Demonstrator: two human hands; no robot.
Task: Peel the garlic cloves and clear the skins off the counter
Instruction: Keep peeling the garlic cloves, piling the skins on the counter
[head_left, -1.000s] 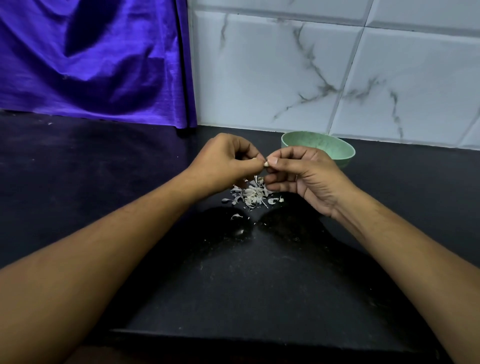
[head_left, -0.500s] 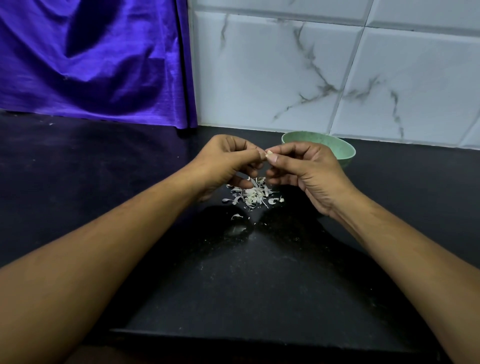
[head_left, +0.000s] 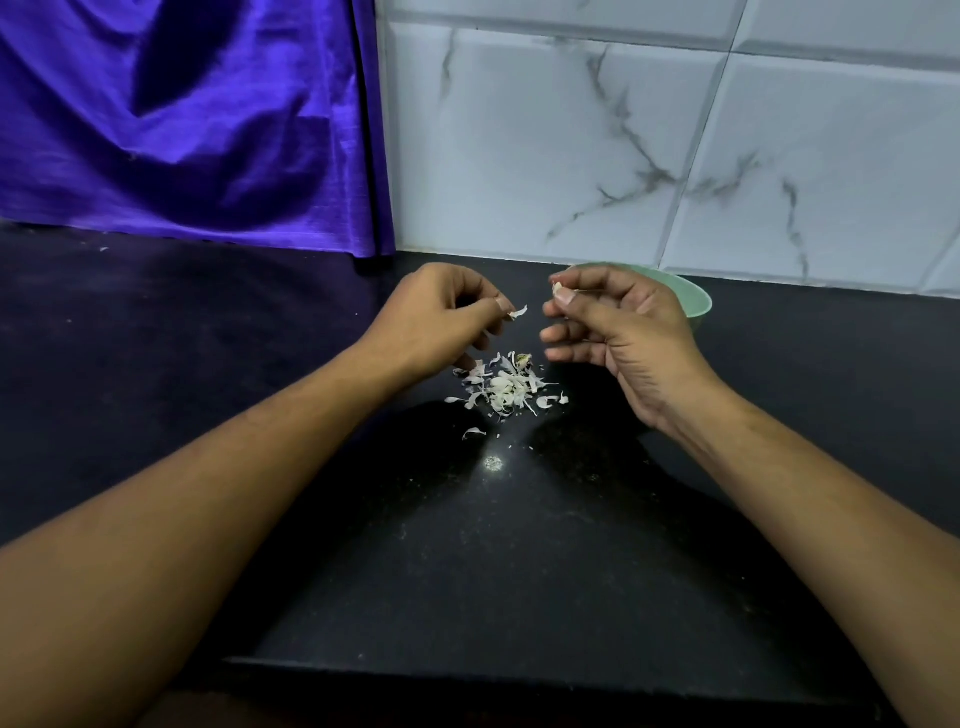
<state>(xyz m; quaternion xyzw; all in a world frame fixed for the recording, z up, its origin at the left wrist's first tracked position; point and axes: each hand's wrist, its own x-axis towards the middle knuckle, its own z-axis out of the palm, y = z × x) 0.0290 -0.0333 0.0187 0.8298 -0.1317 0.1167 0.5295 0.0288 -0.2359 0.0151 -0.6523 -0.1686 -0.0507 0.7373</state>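
Observation:
My right hand (head_left: 618, 332) pinches a small garlic clove (head_left: 558, 287) between thumb and forefinger, above the counter. A little to its left, my left hand (head_left: 441, 317) pinches a thin white strip of garlic skin (head_left: 518, 312) at its fingertips. The two hands are apart, with a gap between them. Below that gap a loose heap of white garlic skins (head_left: 506, 387) lies on the black counter (head_left: 467, 545). One stray skin (head_left: 472, 432) lies just in front of the heap.
A pale green bowl (head_left: 693, 299) stands behind my right hand, near the marble-tiled wall (head_left: 649, 145); its inside is hidden. A purple cloth (head_left: 182, 119) hangs at the back left. The counter's front edge (head_left: 467, 670) runs across the bottom.
The hands were pressed together around the clove; now they have pulled apart, and the left hand has come away with a strip of skin.

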